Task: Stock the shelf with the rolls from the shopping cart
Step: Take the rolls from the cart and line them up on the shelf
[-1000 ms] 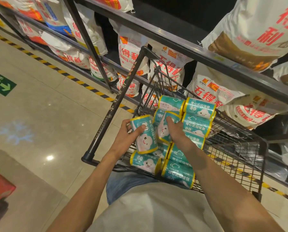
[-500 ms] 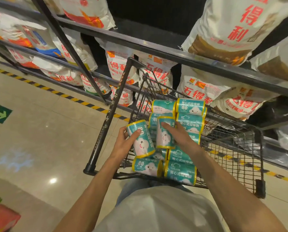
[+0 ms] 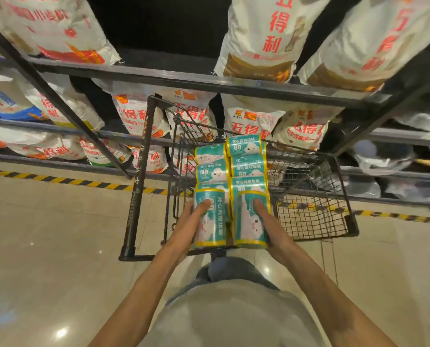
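Note:
A black wire shopping cart (image 3: 316, 216) stands in front of me, its left half stacked with several teal rolls with yellow ends (image 3: 249, 169). My left hand (image 3: 189, 226) grips one upright teal roll (image 3: 212, 221) lifted above the cart's near edge. My right hand (image 3: 271, 226) grips a second upright roll (image 3: 249, 221) right beside it. The two held rolls almost touch each other. The dark metal shelf (image 3: 184, 78) rises just beyond the cart, with an open dark gap on its upper level (image 3: 164, 28).
Large white flour sacks with red lettering (image 3: 261, 38) fill the shelf levels around the gap and behind the cart. A slanted black shelf brace (image 3: 59, 103) crosses on the left. Yellow-black hazard tape (image 3: 59, 179) runs along the glossy tiled floor.
Both hands have lifted a roll each out of the cart pile and turned them upright side by side. My view has swung to face the shelf more squarely.

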